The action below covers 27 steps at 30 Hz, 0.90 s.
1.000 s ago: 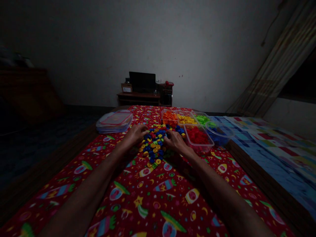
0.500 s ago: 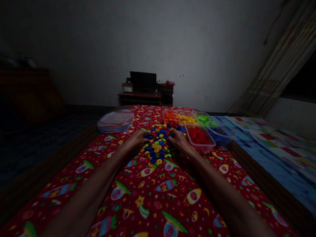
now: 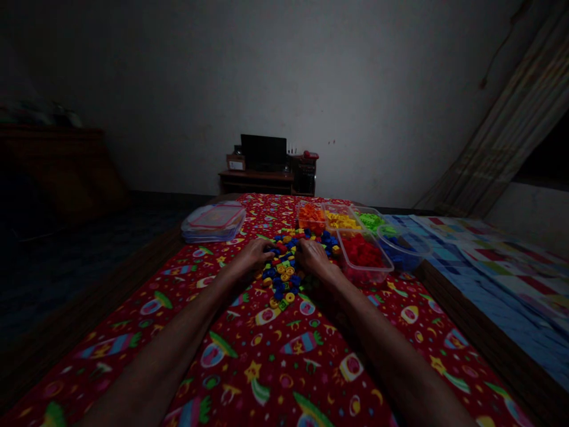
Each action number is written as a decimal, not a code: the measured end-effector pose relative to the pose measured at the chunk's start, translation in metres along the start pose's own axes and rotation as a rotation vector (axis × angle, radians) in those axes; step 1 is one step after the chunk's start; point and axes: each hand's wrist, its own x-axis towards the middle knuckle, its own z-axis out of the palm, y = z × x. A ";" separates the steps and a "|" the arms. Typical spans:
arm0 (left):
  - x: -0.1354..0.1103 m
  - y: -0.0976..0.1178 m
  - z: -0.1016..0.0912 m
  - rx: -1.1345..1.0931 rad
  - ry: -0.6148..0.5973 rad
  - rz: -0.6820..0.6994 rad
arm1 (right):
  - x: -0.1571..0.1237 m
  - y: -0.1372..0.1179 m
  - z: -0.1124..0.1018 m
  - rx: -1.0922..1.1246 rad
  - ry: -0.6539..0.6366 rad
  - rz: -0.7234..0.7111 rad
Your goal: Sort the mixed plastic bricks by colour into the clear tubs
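Blocks (image 3: 284,271), mixed colours, lie heaped on a red cloth (image 3: 267,385) over the desk (image 3: 473,317). Near end: a thin tail of round yellow pieces and a green one, ahead of both forearms. From there the heap widens; its long axis runs away from the person, drifting rightward.

Left hand (image 3: 253,255): at the heap's left margin, fingers reaching rightward onto its edge. Thumb and forefinger look slightly parted, with a blue piece close by; grip uncertain.

Right hand (image 3: 313,256): over the right part of the heap, back of hand up, fingers bent down and mostly hidden; cannot tell whether they pinch anything.

Key relation: the bulk sits between the two hands, rightward of the left fingers and leftward of the right. Right hand judged nearer, since it overlaps the heap and blue pieces show beyond it.

Just right of the right hand: red tub (image 3: 368,274), then blue tub (image 3: 418,257). Farther: orange tub (image 3: 312,228), yellow tub (image 3: 342,229). Left, well apart: stacked lids (image 3: 213,222). Against the wall: monitor (image 3: 264,152).
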 end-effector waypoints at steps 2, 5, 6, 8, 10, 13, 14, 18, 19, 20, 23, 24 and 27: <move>0.002 -0.003 0.002 -0.039 0.031 -0.016 | -0.003 0.004 -0.001 0.019 0.013 -0.012; 0.003 -0.008 0.001 -0.145 0.052 -0.048 | -0.008 0.010 -0.007 0.070 0.051 -0.003; 0.003 -0.008 0.000 -0.189 0.059 -0.058 | -0.008 0.012 -0.008 0.097 0.072 0.006; 0.004 -0.009 -0.003 -0.293 0.081 -0.087 | -0.008 0.014 -0.010 0.166 0.116 0.023; 0.004 -0.009 -0.007 -0.427 0.096 -0.119 | -0.006 0.013 -0.011 0.253 0.135 0.020; 0.002 -0.006 -0.011 -0.620 0.072 -0.137 | -0.003 0.008 -0.012 0.417 0.125 -0.011; 0.001 -0.004 -0.012 -0.667 0.052 -0.136 | -0.002 0.007 -0.012 0.469 0.116 -0.013; -0.005 0.012 -0.011 -0.796 -0.067 -0.120 | -0.002 0.002 -0.012 0.577 0.093 -0.043; -0.006 0.017 -0.011 -0.814 -0.095 -0.119 | -0.002 0.001 -0.010 0.582 0.090 -0.089; -0.007 0.021 -0.010 -0.823 -0.115 -0.124 | -0.003 0.001 -0.009 0.582 0.081 -0.140; -0.007 0.032 -0.008 -0.825 -0.121 -0.170 | -0.005 0.000 -0.005 0.565 0.045 -0.233; -0.007 0.033 -0.007 -0.827 -0.110 -0.189 | -0.005 0.001 -0.005 0.560 0.043 -0.232; -0.004 0.032 -0.005 -0.838 -0.060 -0.213 | -0.005 0.002 -0.006 0.571 0.093 -0.187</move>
